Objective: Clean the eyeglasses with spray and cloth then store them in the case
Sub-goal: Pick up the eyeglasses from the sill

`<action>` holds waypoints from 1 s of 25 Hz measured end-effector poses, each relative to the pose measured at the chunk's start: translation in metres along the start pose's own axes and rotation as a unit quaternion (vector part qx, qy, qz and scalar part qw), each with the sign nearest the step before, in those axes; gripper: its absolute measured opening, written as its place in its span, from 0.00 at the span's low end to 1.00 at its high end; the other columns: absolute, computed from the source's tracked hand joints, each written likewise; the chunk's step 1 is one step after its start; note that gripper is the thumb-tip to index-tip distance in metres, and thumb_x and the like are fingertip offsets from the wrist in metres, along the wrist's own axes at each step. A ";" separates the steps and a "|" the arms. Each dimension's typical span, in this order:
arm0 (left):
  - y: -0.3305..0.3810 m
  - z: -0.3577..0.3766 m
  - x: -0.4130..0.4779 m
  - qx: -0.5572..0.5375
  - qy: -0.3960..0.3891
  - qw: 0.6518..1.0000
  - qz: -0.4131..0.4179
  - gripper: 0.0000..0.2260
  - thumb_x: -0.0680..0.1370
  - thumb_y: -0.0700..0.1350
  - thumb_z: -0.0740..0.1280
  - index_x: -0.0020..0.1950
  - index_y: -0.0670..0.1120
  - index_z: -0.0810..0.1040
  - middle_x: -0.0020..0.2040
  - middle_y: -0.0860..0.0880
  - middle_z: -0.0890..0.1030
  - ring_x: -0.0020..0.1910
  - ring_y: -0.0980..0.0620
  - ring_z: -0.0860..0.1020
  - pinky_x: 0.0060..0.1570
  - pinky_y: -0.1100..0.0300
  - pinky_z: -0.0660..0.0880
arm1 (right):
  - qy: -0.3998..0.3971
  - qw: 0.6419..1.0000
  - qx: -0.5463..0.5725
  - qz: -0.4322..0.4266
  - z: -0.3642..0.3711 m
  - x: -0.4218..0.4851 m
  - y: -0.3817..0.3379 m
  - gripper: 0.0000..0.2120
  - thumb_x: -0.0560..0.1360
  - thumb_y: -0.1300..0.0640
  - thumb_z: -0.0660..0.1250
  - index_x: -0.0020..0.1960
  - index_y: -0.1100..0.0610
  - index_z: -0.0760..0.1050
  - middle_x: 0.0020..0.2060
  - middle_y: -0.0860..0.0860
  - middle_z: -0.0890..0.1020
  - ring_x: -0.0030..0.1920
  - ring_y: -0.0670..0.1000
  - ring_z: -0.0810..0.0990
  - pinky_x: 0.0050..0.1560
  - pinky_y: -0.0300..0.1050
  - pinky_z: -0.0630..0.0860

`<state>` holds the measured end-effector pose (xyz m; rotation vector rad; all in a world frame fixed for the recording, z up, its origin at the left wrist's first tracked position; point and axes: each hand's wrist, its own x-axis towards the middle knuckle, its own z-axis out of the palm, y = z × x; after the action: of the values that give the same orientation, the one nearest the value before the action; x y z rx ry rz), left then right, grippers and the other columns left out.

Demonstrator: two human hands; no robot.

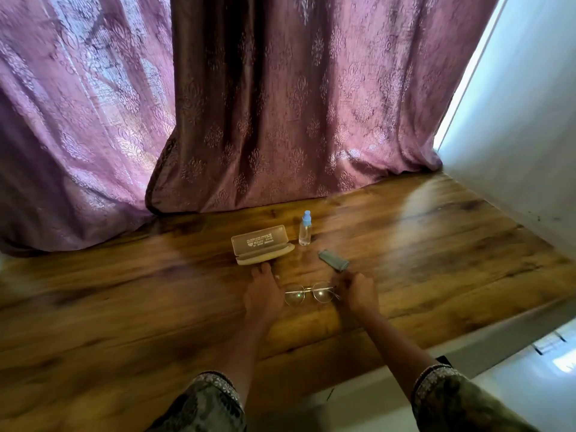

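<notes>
Head view of a wooden counter (124, 322) backed by a patterned mauve curtain (280, 120) filling the upper frame. At lower centre lie round, thin-rimmed eyeglasses (310, 293), lenses up, resting on the counter between the two hands. The left hand (263, 294) lies palm down just left of the glasses, its fingers (265, 271) extended and loosely spread toward the case, gripping nothing. The right hand (358, 293) sits at the right end of the frame, its fingers curled near the hinge; motion blur prevents telling whether they actually pinch the frame or only touch it.

Above the left hand, at centre frame, stands an open translucent eyeglass case (261, 244), lid raised. White printing shows on the lid, seen inverted and too small to read reliably. To the right of the case stands a small clear spray bottle (305, 229) with a light blue cap, upright; no label legible. Right and slightly below the bottle lies a folded grey cloth (333, 260), just above the right hand and apart from the glasses.

Patterned sleeves (205, 406) enter from the bottom edge. A pale wall (514, 135) occupies the upper right.
</notes>
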<state>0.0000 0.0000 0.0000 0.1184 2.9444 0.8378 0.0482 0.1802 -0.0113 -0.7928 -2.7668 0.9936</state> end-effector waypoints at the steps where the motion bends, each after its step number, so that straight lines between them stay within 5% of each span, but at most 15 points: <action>1: 0.000 -0.001 -0.001 0.008 -0.011 1.000 -0.012 0.15 0.80 0.47 0.56 0.65 0.42 0.65 0.64 0.40 0.69 0.57 0.40 0.75 0.52 0.48 0.73 | -0.008 1.000 0.007 0.008 0.000 0.000 0.001 0.08 0.73 0.59 0.66 0.49 0.55 0.82 0.45 0.57 0.84 0.46 0.56 0.82 0.44 0.48 0.78; 14: -0.005 0.019 0.007 -0.083 -0.047 0.993 -0.073 0.11 0.78 0.41 0.59 0.54 0.41 0.80 0.55 0.40 0.81 0.55 0.42 0.77 0.51 0.56 0.72 | -0.019 0.999 0.027 -0.001 0.000 -0.007 0.003 0.09 0.72 0.64 0.68 0.52 0.61 0.81 0.51 0.58 0.84 0.52 0.56 0.81 0.54 0.45 0.74; 21: -0.011 0.026 0.010 -0.234 -0.063 0.955 -0.172 0.08 0.77 0.44 0.64 0.43 0.45 0.82 0.45 0.45 0.84 0.45 0.46 0.80 0.51 0.50 0.76 | -0.016 0.995 0.086 0.044 0.001 -0.011 0.003 0.07 0.72 0.61 0.69 0.49 0.62 0.81 0.44 0.57 0.84 0.46 0.55 0.81 0.41 0.40 0.70; 25: -0.009 0.028 0.000 -0.266 -0.036 0.943 -0.195 0.09 0.76 0.49 0.66 0.41 0.45 0.82 0.42 0.43 0.85 0.43 0.44 0.81 0.47 0.52 0.76 | -0.019 0.988 0.130 0.080 0.005 -0.011 0.006 0.09 0.73 0.58 0.69 0.48 0.63 0.81 0.42 0.59 0.85 0.40 0.55 0.82 0.38 0.45 0.77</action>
<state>0.0021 0.0068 -0.0287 -0.4379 2.4323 1.4595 0.0585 0.1759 -0.0177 -0.9716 -2.5604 1.3751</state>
